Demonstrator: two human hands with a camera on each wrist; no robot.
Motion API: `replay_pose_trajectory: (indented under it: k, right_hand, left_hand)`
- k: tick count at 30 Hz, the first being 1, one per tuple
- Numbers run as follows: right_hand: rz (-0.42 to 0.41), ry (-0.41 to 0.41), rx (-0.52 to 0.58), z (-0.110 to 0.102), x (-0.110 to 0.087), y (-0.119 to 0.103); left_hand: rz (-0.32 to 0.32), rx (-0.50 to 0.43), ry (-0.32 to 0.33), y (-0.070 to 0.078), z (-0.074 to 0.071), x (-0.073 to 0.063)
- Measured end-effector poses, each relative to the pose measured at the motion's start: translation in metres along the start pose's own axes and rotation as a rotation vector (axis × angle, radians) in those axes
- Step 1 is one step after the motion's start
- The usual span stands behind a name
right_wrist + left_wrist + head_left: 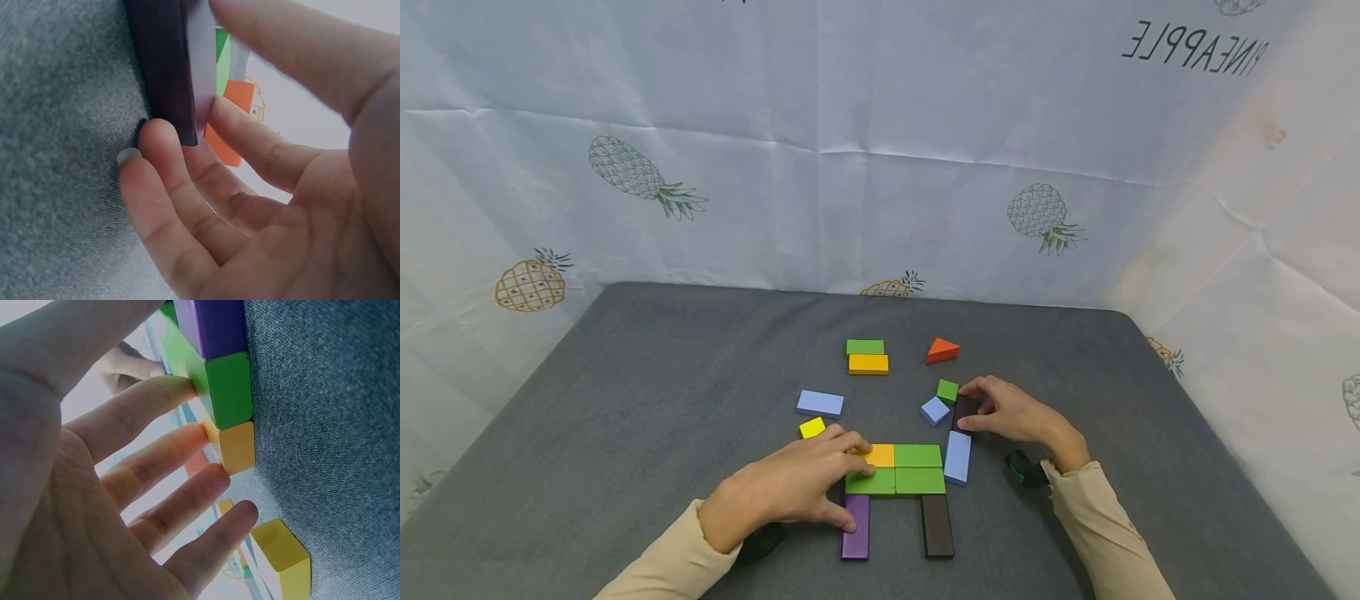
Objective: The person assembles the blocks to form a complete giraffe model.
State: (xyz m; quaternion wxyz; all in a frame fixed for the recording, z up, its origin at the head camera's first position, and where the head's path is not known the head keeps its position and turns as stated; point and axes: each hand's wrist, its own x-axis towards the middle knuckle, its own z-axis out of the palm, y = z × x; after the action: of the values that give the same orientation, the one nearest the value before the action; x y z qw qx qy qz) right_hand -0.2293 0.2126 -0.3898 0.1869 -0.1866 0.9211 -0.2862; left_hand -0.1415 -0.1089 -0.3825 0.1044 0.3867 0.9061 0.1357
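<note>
My right hand pinches a dark block, thumb at its near end and fingers at its far end. In the right wrist view this dark block stands close against the cloth. Directly below it lies a light blue block; to its left are a green cube and a small light blue block. My left hand, fingers spread, touches an orange block and a green block in a joined patch. Its thumb lies over a purple block.
A dark brown block extends from the patch's lower right. Past the left hand lie a yellow block and a light blue block. Farther back are a green block, an orange block and a red-orange triangle.
</note>
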Motion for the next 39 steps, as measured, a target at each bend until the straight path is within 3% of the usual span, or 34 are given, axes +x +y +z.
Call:
replay_pose_trajectory:
  k: [39]
  right_hand:
    - [-0.017, 0.055, -0.01, -0.0018, -0.0021, -0.001]
  left_hand:
    - [-0.007, 0.001, -0.006, -0.0006, 0.0013, 0.0005]
